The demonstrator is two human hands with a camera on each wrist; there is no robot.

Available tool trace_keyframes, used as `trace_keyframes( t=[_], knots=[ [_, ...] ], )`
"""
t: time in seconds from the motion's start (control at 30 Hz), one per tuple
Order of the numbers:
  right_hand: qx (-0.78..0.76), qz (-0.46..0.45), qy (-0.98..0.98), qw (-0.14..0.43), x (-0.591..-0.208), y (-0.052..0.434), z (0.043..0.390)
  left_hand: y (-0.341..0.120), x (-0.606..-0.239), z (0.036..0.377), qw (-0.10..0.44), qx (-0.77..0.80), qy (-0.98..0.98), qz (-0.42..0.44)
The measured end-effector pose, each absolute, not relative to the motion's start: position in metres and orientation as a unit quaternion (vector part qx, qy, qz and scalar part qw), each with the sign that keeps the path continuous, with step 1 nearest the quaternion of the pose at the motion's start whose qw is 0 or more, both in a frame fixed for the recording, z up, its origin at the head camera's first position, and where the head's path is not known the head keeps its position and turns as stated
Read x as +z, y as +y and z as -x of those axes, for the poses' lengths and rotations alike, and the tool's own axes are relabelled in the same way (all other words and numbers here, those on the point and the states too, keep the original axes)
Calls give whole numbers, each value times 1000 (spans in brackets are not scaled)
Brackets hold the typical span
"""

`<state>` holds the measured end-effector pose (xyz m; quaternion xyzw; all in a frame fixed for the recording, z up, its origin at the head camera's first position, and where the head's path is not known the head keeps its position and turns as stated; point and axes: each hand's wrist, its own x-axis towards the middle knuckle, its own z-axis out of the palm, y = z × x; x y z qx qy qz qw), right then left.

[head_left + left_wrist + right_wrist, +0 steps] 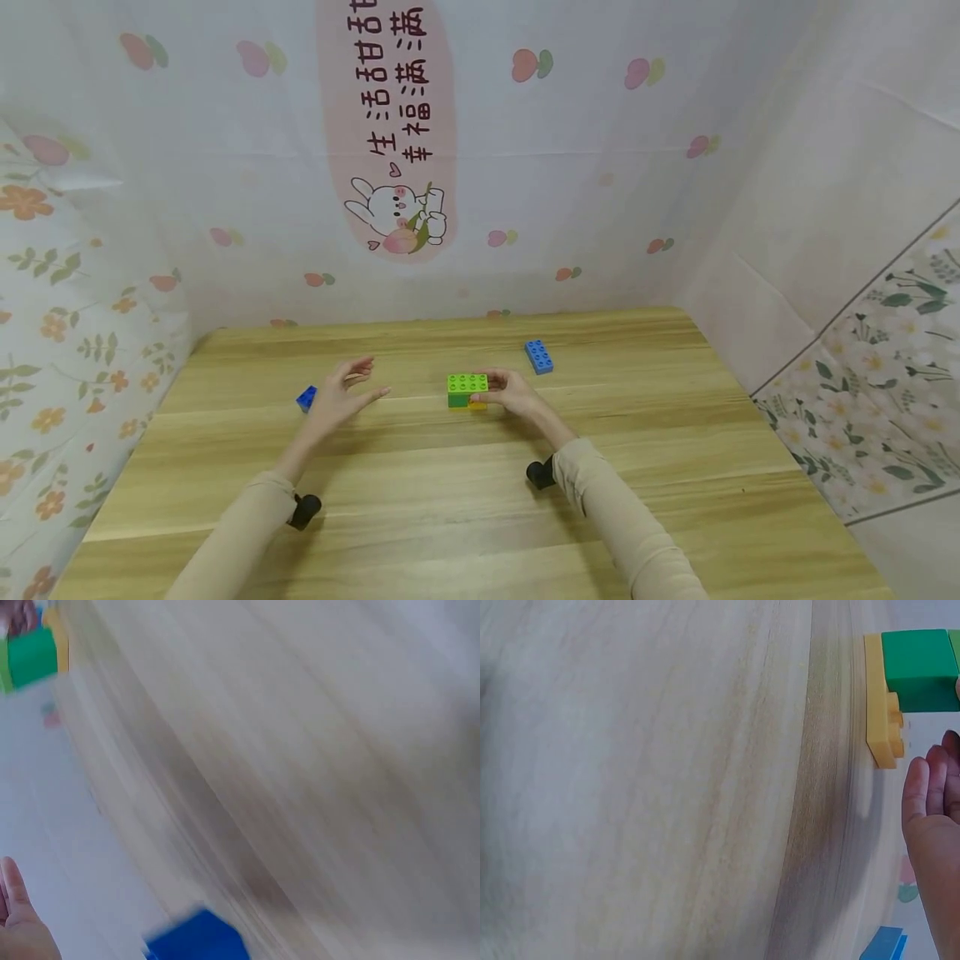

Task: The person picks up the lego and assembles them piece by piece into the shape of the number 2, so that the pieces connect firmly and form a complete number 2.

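Green, light-green and yellow bricks form a small stack (pixel 467 391) near the middle of the wooden table (pixel 465 500). Right hand (pixel 512 392) touches the stack's right end, its fingers curled against it. Left hand (pixel 341 393) hovers well apart to the left, fingers released and spread, grasping nothing, just beside a small blue brick (pixel 306 398). A longer blue brick (pixel 538 356) lies behind the right hand.

lime-green brick (pixel 467 382), blue brick (pixel 538 356), floral walls (pixel 67 275)
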<state>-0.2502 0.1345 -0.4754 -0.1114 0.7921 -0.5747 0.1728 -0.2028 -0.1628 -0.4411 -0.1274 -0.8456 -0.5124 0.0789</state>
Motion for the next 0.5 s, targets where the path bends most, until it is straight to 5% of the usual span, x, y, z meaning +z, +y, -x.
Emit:
trace_keyframes(
  t=[0.27,0.5],
  knots=[
    [-574,118,791,174,-466,137,247,-213,-446,194,177,-523,-829,89],
    [-567,124,795,177,-445,134,233,-241,-454,181,124,-470,-874,10]
  ],
)
